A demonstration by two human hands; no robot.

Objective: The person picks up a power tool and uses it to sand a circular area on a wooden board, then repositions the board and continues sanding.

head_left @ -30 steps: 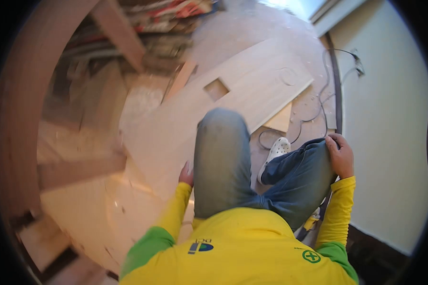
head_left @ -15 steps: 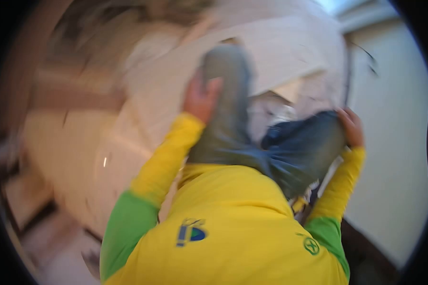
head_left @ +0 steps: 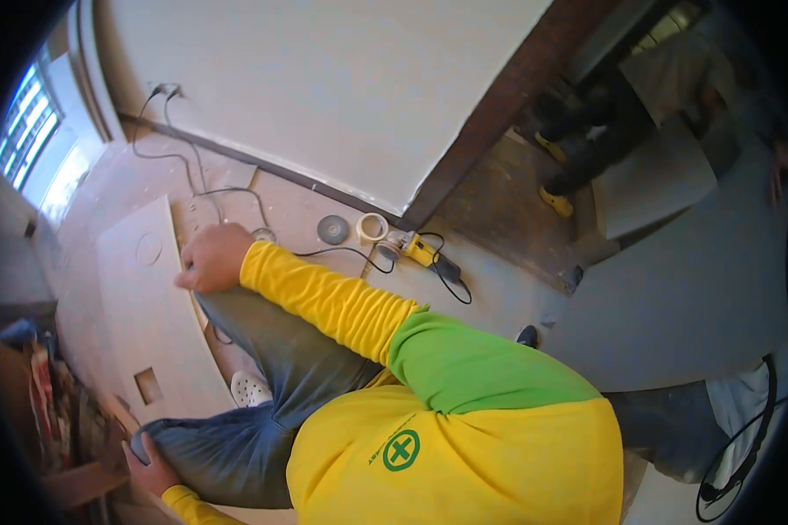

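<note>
My right hand [head_left: 214,258] lies over my right knee, its fingers curled in and nothing visible in them. My left hand [head_left: 153,470] rests on my left knee, thumb and fingers apart around the blue-grey trousers [head_left: 228,451]. Beneath and beyond my knees is a pale board [head_left: 114,302] with a square hole and a circle marked on it. Past my right forearm, a yellow and black angle grinder [head_left: 431,257] lies on the floor, beside a tape roll [head_left: 372,227] and a grey disc [head_left: 333,229].
Cables run from a wall socket [head_left: 168,90] across the floor. A white wall [head_left: 298,79] meets a brown frame [head_left: 490,114]. Another person's legs [head_left: 600,157] and yellow shoes show beyond. Dark trousers [head_left: 674,424] and a large grey panel [head_left: 692,297] are at right.
The view has swung right, bringing the socket, grinder and other person's legs into sight. My hands remain at my knees; my right fingers now look curled in.
</note>
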